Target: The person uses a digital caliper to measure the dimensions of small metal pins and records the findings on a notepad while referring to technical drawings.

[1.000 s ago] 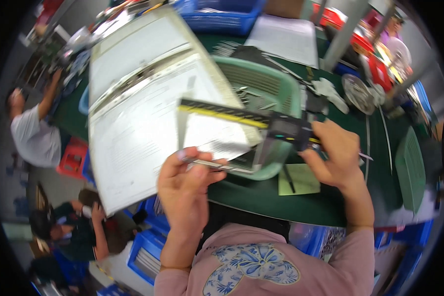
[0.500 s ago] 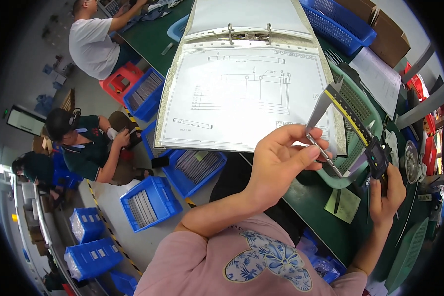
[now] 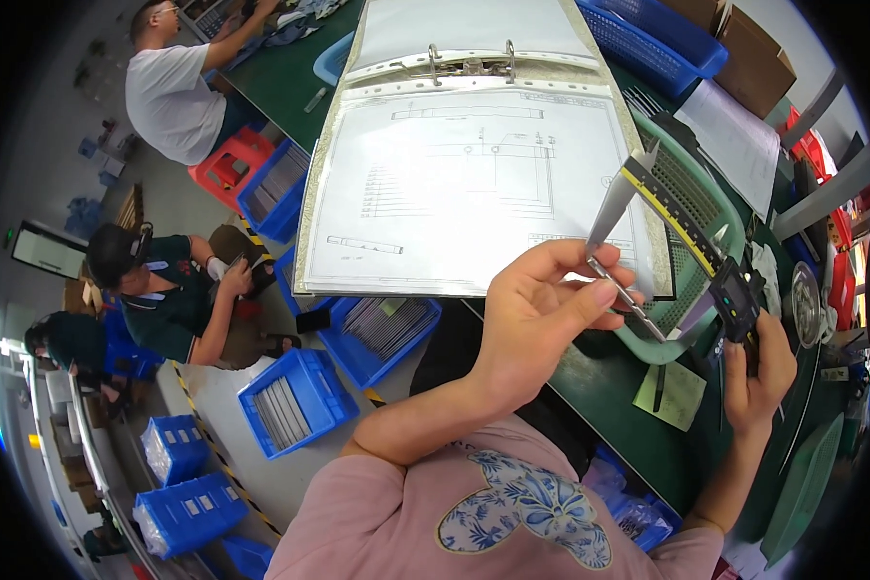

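Between the thumb and fingers of my left hand [image 3: 556, 314] is a slim metal rod [image 3: 628, 300], slanting down to the right. My right hand [image 3: 762, 372] grips a digital caliper [image 3: 681, 217] by its dark display end. The caliper's yellow-and-black scale runs up and left, its jaws spread wide. One jaw reaches down to the upper end of the rod near my left fingertips; whether it touches, I cannot tell. Behind both hands lies an open ring binder [image 3: 464, 213] with a technical drawing on its page.
A green basket [image 3: 735, 227] stands right of the binder on the green table [image 3: 609, 396], with a yellow note [image 3: 681, 411] beside it. A blue basket [image 3: 662, 39] and cardboard box [image 3: 756, 63] are at the back. Blue crates [image 3: 333, 401] holding metal parts and seated people are at left.
The view has shifted slightly, so the binder sits a little further left. Both hands keep their grips on the rod and the caliper, with little other movement.
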Tool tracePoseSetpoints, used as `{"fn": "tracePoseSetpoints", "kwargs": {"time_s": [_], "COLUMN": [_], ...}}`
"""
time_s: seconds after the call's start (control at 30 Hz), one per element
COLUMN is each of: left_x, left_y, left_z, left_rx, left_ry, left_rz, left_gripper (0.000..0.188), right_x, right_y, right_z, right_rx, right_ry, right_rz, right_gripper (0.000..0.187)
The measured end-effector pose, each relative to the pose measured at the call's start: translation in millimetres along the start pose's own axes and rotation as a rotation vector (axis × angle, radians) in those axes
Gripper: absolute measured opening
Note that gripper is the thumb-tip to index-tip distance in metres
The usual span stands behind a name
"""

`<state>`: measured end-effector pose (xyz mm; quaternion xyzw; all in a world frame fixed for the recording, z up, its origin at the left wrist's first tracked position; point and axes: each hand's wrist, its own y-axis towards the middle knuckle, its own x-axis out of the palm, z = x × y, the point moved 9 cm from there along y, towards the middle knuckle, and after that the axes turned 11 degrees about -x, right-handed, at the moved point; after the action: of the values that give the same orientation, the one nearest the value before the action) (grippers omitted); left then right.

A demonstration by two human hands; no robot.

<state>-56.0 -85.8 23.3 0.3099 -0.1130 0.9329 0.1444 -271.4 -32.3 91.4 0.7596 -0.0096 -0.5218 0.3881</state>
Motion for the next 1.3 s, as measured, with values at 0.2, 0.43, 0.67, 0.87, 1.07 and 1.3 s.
{"fn": "tracePoseSetpoints", "kwargs": {"time_s": [0.2, 0.43, 0.67, 0.87, 1.07, 1.3], "left_x": [-5, -6, -5, -5, -2, 7], "left_y": [-1, -1, -5, -4, -2, -2], "left_z": [-2, 2, 6, 9, 6, 5], "left_rx": [-0.003, 0.045, 0.076, 0.116, 0.127, 0.176], "left_ry": [-0.011, -0.050, -0.019, -0.010, 0.031, 0.126], "left_rz": [0.039, 0.048, 0.039, 0.054, 0.035, -0.039], "left_gripper": [0.026, 0.028, 0.027, 0.026, 0.023, 0.020], "right_x": [-2, 1, -5, -2, -40, -57], "right_y": [7, 5, 9, 9, -8, -22], "right_z": [-8, 4, -6, -5, 44, 173], "right_rx": [-0.062, 0.034, -0.044, -0.001, 0.310, 0.866], "right_ry": [0.012, -0.060, -0.093, -0.055, -0.122, -0.433], "right_rz": [0.036, -0.019, 0.028, 0.011, 0.271, 0.141], "right_gripper": [0.033, 0.034, 0.034, 0.035, 0.029, 0.053]}}
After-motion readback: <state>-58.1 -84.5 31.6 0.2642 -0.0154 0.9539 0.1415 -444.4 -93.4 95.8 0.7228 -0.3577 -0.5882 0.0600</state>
